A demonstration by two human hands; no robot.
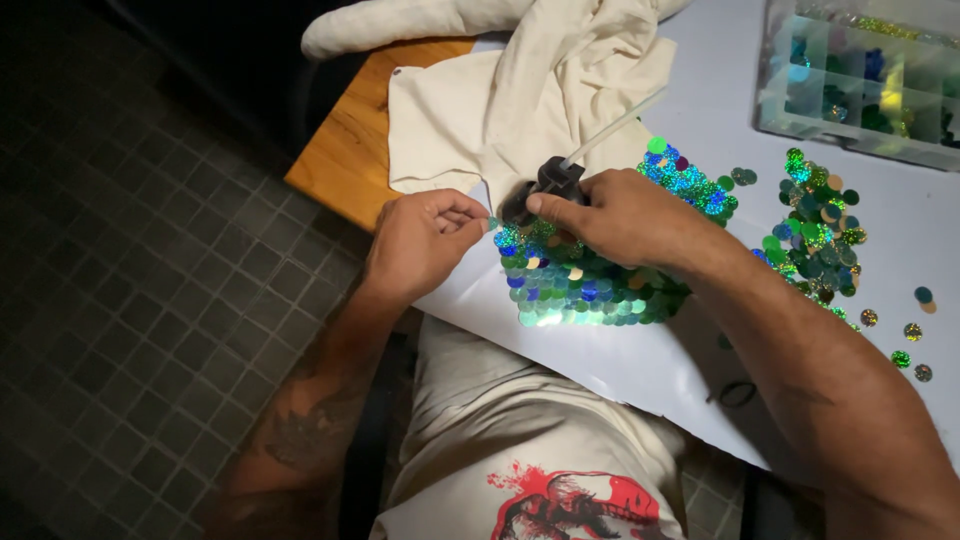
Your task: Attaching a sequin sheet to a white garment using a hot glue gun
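On the white tabletop (640, 370), the left hand (420, 240) pinches one small green sequin (492, 223) in its fingers while the right hand (620, 215) grips a black glue gun (545, 185) over the shiny green-blue sequin patch (580, 280), so the gluing step seems in hand and next calls for placing the sequin exactly.

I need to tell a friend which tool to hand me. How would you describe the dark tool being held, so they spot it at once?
On the white sheet, find the shiny sequin patch. At its top edge, the right hand grips the glue gun: the only dark thing there, with a pale stick slanting from its back.
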